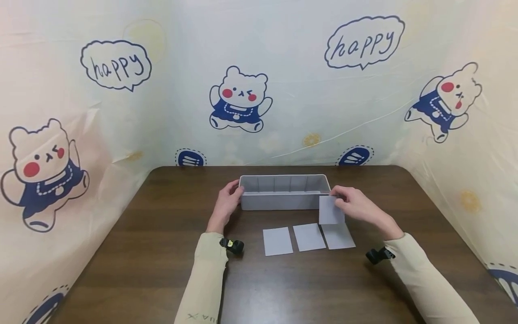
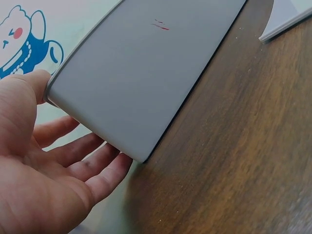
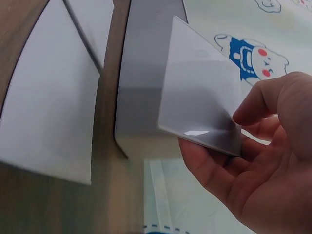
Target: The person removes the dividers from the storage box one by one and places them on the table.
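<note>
A long grey open-topped box (image 1: 279, 202) with ribbed inner walls stands toward the far side of the table. My left hand (image 1: 225, 204) grips its left end, thumb at the rim and fingers along the end wall (image 2: 102, 92). Between thumb and fingers, my right hand (image 1: 358, 202) pinches a thin light-grey square panel (image 1: 331, 211), raised in front of the box's right end. Tilted, this panel overlaps the box in the right wrist view. Three similar flat panels lie in a row before the box: left (image 1: 277, 241), middle (image 1: 309, 237) and right (image 1: 339, 237).
Dark wood-grain tabletop (image 1: 141, 261) spreads around the box and panels. Behind and beside it hangs a pale cloth (image 1: 291, 112) printed with bears. Small black cameras are strapped at the left wrist (image 1: 234, 246) and right wrist (image 1: 378, 255).
</note>
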Tool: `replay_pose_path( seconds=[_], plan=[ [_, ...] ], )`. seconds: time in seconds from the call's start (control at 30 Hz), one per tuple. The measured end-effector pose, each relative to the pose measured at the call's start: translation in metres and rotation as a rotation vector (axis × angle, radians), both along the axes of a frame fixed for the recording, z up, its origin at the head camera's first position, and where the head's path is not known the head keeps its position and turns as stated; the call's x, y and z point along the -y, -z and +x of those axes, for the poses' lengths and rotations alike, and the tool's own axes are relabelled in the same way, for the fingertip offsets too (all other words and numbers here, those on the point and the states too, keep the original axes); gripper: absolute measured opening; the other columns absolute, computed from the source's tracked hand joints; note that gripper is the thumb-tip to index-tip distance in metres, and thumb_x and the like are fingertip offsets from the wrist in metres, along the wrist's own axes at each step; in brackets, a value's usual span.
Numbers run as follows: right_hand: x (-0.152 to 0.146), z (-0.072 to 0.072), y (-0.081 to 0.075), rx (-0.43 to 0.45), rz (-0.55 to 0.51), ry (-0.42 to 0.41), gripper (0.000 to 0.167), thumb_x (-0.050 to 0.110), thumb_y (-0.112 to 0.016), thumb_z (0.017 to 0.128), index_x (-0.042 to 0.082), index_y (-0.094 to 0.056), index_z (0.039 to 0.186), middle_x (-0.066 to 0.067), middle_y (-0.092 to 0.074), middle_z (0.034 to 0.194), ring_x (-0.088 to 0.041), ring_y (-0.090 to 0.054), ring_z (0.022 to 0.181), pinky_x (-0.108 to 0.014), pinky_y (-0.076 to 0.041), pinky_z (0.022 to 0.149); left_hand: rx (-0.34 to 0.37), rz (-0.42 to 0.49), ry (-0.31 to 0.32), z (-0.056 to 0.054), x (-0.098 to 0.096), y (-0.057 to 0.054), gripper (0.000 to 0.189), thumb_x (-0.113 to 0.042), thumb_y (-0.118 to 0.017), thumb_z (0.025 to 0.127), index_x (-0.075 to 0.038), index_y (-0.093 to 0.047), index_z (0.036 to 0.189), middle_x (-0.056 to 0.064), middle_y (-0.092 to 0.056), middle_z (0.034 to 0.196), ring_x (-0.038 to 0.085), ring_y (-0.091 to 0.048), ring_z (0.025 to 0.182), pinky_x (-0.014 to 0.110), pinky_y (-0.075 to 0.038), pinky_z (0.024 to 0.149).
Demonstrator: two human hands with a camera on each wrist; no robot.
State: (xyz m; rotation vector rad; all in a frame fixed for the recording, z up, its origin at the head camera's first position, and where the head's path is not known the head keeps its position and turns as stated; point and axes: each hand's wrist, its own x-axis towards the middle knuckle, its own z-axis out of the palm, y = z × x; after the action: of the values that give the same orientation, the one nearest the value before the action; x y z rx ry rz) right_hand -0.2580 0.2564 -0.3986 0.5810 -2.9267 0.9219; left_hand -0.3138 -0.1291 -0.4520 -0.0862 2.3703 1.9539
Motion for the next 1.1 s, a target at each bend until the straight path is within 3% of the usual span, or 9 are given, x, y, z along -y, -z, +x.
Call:
replay_pose_path(
  seconds=[0.57,0.8,1.1],
  plan=[
    [-0.043,0.013,0.004,0.111,0.068,0.005,0.018,0.005,-0.051,0.093,0.009,-0.065,0.104,-0.006,-0.063,0.093,-0.019,-0.054,0.081,-0.029,-0.045,0.064,-0.011,0.021,0.009,-0.002,0.001,0.003,0.051,-0.032,-0.053,0.099,-0.015,-0.044,0.146,0.011,-0.046,0.149,0.028,-0.047,0.133,0.047,-0.043,0.111],
    [-0.060,0.007,0.005,0.178,0.107,-0.024,0.017,0.005,-0.050,0.093,0.009,-0.065,0.101,-0.005,-0.062,0.091,-0.019,-0.053,0.081,-0.028,-0.043,0.065,-0.006,0.012,-0.004,-0.002,0.000,0.004,0.050,-0.033,-0.054,0.099,-0.016,-0.045,0.145,0.009,-0.046,0.148,0.027,-0.048,0.132,0.046,-0.043,0.111],
    [-0.076,0.003,0.012,0.258,0.145,-0.123,0.012,0.006,-0.054,0.091,0.010,-0.064,0.098,-0.002,-0.060,0.089,-0.015,-0.051,0.081,-0.024,-0.041,0.066,0.000,0.020,0.008,-0.002,0.000,0.004,0.051,-0.034,-0.054,0.099,-0.016,-0.044,0.146,0.010,-0.046,0.148,0.028,-0.048,0.133,0.047,-0.043,0.111]
  ],
)
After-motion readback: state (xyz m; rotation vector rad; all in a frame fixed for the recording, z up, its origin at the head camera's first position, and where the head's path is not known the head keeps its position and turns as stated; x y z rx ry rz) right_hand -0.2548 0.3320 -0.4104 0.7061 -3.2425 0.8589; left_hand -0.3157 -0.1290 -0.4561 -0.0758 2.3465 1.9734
